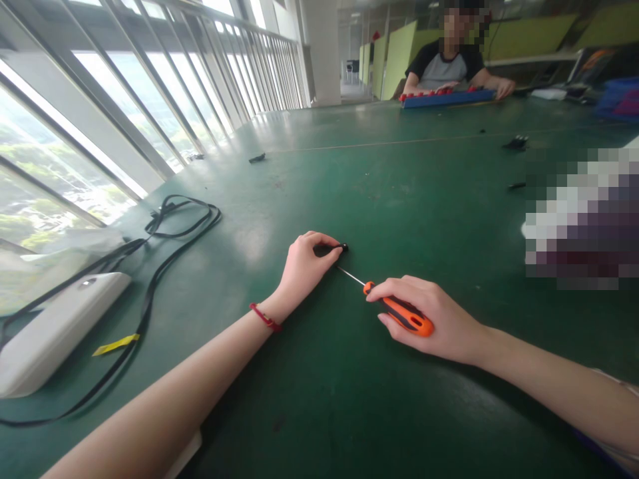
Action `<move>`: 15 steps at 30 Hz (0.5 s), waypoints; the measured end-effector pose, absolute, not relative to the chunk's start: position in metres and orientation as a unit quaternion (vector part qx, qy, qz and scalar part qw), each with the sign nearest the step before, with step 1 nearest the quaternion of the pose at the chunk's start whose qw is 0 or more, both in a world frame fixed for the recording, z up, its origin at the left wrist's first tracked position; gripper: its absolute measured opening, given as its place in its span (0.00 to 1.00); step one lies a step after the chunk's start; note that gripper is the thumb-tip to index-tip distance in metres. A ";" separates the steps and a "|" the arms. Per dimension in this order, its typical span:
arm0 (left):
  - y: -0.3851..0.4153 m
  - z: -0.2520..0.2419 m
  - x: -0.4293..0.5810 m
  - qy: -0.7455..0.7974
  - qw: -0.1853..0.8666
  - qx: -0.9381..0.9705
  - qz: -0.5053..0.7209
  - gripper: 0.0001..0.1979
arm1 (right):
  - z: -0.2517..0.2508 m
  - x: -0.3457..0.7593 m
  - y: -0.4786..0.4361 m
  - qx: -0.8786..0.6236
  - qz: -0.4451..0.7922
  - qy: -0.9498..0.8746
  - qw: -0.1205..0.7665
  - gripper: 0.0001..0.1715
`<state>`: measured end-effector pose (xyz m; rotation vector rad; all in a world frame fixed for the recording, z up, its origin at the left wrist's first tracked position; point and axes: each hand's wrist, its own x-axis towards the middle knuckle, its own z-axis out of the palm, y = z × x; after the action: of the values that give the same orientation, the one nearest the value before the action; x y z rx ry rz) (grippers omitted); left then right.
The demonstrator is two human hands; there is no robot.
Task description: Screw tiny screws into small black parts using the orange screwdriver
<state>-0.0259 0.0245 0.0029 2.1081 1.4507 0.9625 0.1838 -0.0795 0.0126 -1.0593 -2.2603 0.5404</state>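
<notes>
Near the middle of the green table [309, 179], my left hand [307, 259] pinches a small black part [344, 247] between thumb and fingers. Most of that part is covered by the fingers, and its exact kind does not show. In my right hand [434, 319] is an orange and black screwdriver [407, 315], gripped by its handle. Its thin metal shaft points up and left, with the tip close to the black part, just below my left fingertips. Whether the tip touches the part I cannot tell.
A white power bank-like block [64, 332] and a looped black cable [162, 266] with a yellow tag [116, 345] lie at left. Small black pieces [257, 158] are scattered farther off. Across the table sits a person [452, 66] behind a blue tray [449, 99] with red items. Railings line the left.
</notes>
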 end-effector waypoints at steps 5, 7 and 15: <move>0.025 0.002 -0.027 0.512 0.225 0.748 0.358 0.07 | 0.012 0.183 -0.079 -0.399 0.205 -0.848 0.283 0.13; 0.025 0.002 -0.027 0.510 0.226 0.748 0.359 0.07 | 0.012 0.183 -0.078 -0.400 0.205 -0.847 0.283 0.13; 0.024 0.003 -0.025 0.518 0.217 0.744 0.362 0.08 | 0.013 0.183 -0.079 -0.398 0.202 -0.850 0.281 0.14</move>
<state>-0.0253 0.0244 0.0030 2.0615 1.4344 1.0013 0.1828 -0.0786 0.0129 -1.0679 -2.2769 0.5413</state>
